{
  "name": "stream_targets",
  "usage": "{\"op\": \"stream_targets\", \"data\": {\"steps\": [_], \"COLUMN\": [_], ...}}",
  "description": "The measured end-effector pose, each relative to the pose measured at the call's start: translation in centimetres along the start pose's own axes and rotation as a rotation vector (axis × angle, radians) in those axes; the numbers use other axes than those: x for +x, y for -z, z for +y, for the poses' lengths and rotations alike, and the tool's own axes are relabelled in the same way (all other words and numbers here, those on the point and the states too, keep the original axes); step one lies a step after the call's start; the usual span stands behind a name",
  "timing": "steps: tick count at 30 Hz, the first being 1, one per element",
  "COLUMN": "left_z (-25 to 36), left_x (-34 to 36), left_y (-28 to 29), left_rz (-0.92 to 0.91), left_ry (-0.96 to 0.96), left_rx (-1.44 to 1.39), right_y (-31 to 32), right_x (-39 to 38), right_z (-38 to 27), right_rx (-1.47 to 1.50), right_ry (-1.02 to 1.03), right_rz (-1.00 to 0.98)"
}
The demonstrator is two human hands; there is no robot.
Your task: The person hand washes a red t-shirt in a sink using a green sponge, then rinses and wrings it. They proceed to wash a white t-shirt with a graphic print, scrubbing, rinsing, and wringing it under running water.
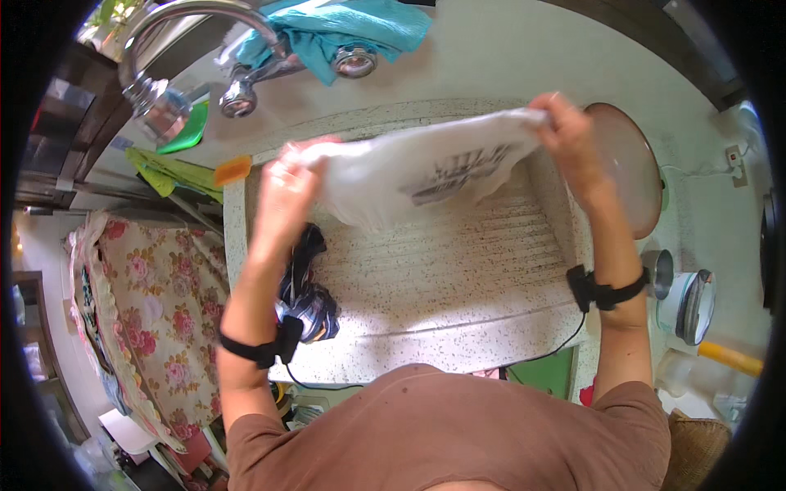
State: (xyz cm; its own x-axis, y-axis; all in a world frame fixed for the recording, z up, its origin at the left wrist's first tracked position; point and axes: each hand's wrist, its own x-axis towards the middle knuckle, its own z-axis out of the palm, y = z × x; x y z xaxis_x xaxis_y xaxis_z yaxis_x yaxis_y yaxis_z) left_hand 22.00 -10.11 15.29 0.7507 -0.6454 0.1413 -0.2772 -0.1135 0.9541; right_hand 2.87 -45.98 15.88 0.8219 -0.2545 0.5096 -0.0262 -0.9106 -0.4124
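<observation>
A white cloth [377, 180] with dark print, perhaps a T-shirt, is stretched between my two hands above a speckled stone washing sink [442, 307]. My left hand [286, 184] grips its left end, blurred by motion. At the upper right corner, my right hand [565, 139] is closed on the other end and held slightly higher. The cloth's lower edge hangs loose and smeared over the ribbed slope of the sink. A dark, crumpled piece of clothing [309, 299] with some white and blue lies at the sink's left side, beside my left forearm.
A curved metal faucet [205, 10] and a teal cloth [352, 33] are at the back. An orange block [232, 171] sits on the left rim. Right of the sink are a large round basin [626, 164], a metal cup [659, 274] and a white bucket [675, 303].
</observation>
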Motion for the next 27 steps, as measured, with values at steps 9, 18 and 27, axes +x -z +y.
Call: {"op": "stream_targets", "data": {"steps": [9,18,27], "left_z": [-26.9,-32.8,-33.5], "left_x": [-3.5,7.7,6.4], "left_y": [-18.4,-17.0,-17.1], "left_rz": [-0.462,-0.755,-0.709], "left_ry": [-0.040,0.084,-0.177], "left_rx": [0.876,0.884,0.727], "right_y": [-28.3,-33.3,-32.6], "right_x": [-17.6,-12.7,-13.1], "right_z": [7.7,21.0,20.0], "right_rx": [0.016,-0.084,0.101], "right_ry": [0.220,0.187,0.136], "right_rz": [-0.249,-0.883,-0.543]}}
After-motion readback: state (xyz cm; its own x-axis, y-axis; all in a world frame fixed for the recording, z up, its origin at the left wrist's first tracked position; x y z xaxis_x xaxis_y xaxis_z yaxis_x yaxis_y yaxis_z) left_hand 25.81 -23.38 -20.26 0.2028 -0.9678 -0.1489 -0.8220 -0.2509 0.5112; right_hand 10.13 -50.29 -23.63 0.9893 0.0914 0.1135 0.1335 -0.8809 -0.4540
